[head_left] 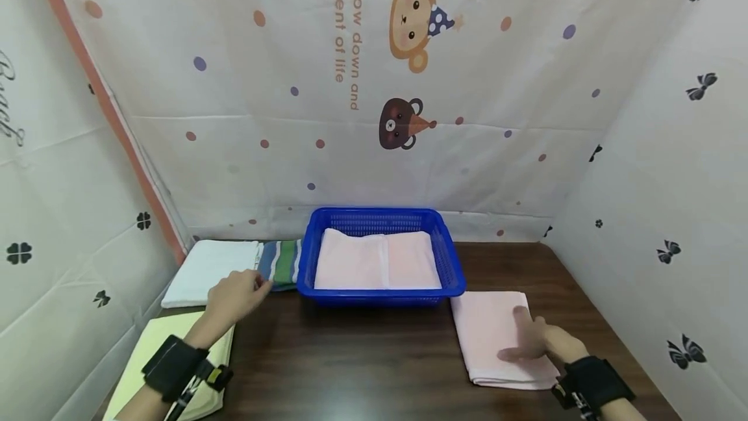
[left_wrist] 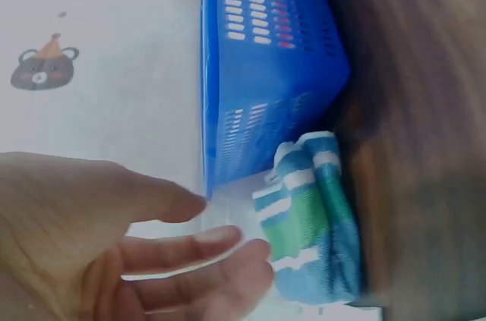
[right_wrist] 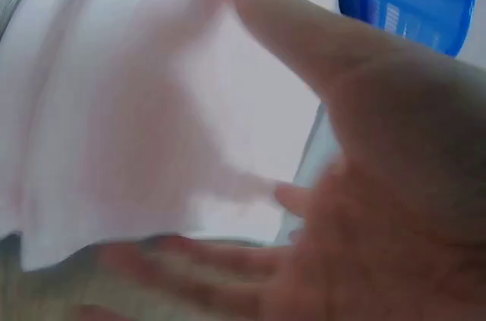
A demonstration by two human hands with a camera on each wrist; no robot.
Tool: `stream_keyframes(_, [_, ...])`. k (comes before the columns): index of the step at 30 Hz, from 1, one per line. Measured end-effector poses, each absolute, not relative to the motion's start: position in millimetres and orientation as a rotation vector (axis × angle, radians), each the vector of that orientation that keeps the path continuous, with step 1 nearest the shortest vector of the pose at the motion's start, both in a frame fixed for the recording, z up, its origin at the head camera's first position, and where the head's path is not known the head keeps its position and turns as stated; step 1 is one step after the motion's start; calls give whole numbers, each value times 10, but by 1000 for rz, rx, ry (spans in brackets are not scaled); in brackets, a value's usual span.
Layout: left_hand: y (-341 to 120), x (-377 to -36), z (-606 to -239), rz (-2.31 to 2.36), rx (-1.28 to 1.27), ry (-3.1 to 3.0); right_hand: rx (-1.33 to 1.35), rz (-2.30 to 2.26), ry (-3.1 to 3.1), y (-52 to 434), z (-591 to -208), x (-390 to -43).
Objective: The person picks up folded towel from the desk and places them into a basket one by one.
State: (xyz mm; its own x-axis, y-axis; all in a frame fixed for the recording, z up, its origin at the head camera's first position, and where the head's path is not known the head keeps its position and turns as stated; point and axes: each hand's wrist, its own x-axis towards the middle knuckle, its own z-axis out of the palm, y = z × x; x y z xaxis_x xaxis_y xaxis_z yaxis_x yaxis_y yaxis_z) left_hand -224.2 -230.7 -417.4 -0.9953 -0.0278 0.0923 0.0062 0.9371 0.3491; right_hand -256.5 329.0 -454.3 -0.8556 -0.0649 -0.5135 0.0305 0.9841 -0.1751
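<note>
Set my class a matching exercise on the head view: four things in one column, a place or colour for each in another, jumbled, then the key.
1. basket
2. striped cloth
3. yellow cloth
4. right hand

A. beneath the left forearm
B. at the pink cloth outside the basket
C. blue
D. between the white cloth and the basket

Pairs: 1-C, 2-D, 3-A, 4-B

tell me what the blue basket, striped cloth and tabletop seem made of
Blue basket: likely molded plastic, slightly glossy, with regular slots through its walls. Striped cloth: matte fabric, softly folded; weave unclear. Tabletop: wood or wood-look laminate, dark streaked grain, soft sheen.
</note>
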Motion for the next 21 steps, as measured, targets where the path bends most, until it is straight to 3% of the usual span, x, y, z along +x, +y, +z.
stream_keyframes(11, [-1979, -1906, -4556, -605, -52, -3181, 76, -381, 2529, 3447, -4804, -2712])
stream_keyframes(21, [-1562, -1953, -4848, -870, -447, -3242, -85, -342, 2602, 2963, -4811, -2236])
